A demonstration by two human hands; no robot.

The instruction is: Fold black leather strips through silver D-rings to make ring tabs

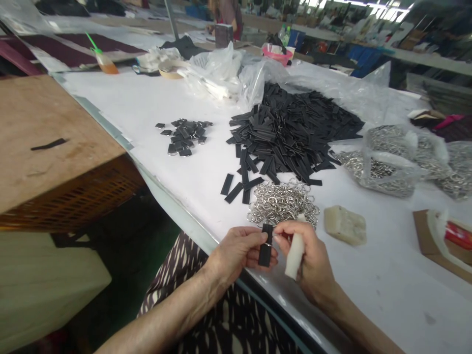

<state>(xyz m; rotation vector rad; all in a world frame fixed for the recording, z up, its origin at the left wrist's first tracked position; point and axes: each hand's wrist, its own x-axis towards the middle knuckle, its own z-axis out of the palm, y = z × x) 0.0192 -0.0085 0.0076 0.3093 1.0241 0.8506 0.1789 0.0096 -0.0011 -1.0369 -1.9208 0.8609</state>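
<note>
Near the table's front edge, my left hand (241, 250) pinches a black strip (264, 255) between thumb and fingers. A thin metal ring shows across the strip's middle. My right hand (311, 253) is closed around an off-white, roughly cylindrical piece (294, 258), which may be a padded handle; its kind is not clear. The right thumb and forefinger meet close beside the strip's edge. Just beyond both hands lies a heap of silvery metal rings (282, 199). Behind that spreads a large pile of black strips (295, 128).
Left of the pile sit small folded black pieces with rings (186, 135). To the right are a yellowish block (344, 224), bags of rings (387, 167) and a cardboard box (424, 236). Crumpled clear plastic (221, 69) and an orange bottle (105, 61) lie farther back. A person stands beyond.
</note>
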